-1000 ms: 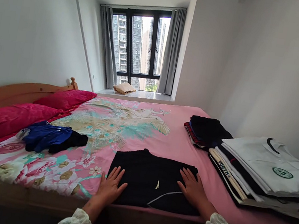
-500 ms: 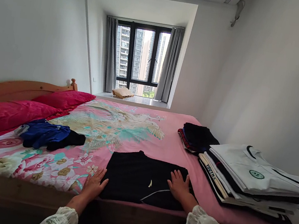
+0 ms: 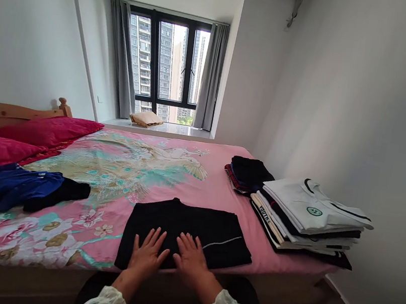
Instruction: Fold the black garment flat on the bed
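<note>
Where your arms reach: left hand (image 3: pixel 147 253) and right hand (image 3: pixel 190 259) lie side by side, palms down, fingers spread toward the window (image 3: pixel 170 60).
Your grip: both are unclenched, grasping nothing.
Black garment (image 3: pixel 196 221): flat on the bed (image 3: pixel 215 197), long axis left-to-right along the bed's near edge, small peak pointing windowward.
Under your palms: that garment, reaching farther past your right than your left.
</note>
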The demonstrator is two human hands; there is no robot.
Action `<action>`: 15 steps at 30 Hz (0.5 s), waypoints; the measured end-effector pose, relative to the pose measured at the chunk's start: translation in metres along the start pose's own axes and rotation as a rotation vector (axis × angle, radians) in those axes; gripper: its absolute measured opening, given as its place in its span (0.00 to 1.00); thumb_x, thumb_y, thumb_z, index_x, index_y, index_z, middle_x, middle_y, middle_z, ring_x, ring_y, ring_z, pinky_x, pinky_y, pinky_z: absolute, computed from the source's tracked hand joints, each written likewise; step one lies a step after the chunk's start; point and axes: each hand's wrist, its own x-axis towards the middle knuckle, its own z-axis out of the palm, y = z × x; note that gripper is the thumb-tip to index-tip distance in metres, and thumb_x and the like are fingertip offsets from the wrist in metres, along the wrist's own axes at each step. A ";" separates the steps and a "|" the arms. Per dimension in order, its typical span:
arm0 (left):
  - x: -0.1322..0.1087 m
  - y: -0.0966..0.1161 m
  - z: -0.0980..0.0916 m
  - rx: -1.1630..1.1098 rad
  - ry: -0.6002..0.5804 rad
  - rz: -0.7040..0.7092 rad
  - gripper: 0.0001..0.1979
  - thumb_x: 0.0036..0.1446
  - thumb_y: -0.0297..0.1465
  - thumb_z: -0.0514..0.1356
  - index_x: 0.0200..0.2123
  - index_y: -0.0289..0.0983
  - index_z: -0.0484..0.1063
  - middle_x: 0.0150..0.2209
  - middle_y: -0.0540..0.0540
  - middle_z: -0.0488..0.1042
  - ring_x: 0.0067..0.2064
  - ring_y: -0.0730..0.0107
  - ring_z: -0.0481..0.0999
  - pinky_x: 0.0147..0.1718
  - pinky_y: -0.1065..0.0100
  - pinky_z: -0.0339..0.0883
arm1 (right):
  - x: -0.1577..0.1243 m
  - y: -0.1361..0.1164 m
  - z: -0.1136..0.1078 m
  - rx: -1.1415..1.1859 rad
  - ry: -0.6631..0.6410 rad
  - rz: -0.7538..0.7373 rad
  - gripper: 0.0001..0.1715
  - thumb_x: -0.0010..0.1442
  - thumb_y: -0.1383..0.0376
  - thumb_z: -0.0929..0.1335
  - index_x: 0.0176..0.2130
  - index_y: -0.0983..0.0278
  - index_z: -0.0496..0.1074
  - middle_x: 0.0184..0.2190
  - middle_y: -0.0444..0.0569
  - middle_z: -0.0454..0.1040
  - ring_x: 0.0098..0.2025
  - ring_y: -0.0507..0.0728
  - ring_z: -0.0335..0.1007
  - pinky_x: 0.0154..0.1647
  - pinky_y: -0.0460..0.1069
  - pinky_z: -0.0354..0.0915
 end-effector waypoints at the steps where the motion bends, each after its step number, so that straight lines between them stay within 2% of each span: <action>1: -0.003 -0.014 0.001 0.018 0.002 -0.015 0.32 0.58 0.48 0.47 0.64 0.44 0.53 0.67 0.48 0.47 0.68 0.55 0.44 0.62 0.41 0.26 | -0.011 0.022 -0.008 -0.044 0.019 0.060 0.33 0.65 0.53 0.53 0.65 0.63 0.51 0.67 0.50 0.46 0.68 0.60 0.37 0.66 0.63 0.34; 4: -0.012 -0.061 -0.002 0.101 0.023 -0.107 0.35 0.57 0.49 0.48 0.65 0.41 0.50 0.68 0.47 0.43 0.68 0.58 0.41 0.62 0.41 0.25 | -0.046 0.089 -0.030 -0.195 0.049 0.312 0.36 0.64 0.52 0.54 0.65 0.67 0.51 0.67 0.53 0.45 0.68 0.61 0.38 0.66 0.64 0.33; 7: -0.019 -0.088 -0.007 0.153 0.021 -0.195 0.34 0.59 0.48 0.45 0.65 0.42 0.48 0.68 0.48 0.42 0.68 0.62 0.41 0.62 0.42 0.25 | -0.068 0.127 -0.038 -0.296 0.095 0.415 0.34 0.64 0.53 0.52 0.65 0.64 0.48 0.68 0.49 0.43 0.68 0.60 0.36 0.65 0.65 0.35; 12: -0.028 -0.082 -0.024 0.096 -0.048 -0.242 0.34 0.59 0.47 0.44 0.65 0.40 0.46 0.68 0.45 0.40 0.68 0.61 0.40 0.62 0.42 0.27 | -0.069 0.130 -0.026 -0.356 0.115 0.466 0.32 0.64 0.55 0.52 0.65 0.60 0.50 0.68 0.48 0.44 0.68 0.60 0.37 0.63 0.67 0.40; 15: -0.027 -0.079 -0.043 0.023 -0.111 -0.223 0.35 0.57 0.46 0.49 0.64 0.38 0.51 0.67 0.41 0.46 0.67 0.54 0.46 0.61 0.39 0.35 | -0.066 0.133 -0.024 -0.362 0.091 0.459 0.33 0.63 0.53 0.52 0.64 0.58 0.52 0.67 0.48 0.45 0.68 0.62 0.38 0.61 0.71 0.41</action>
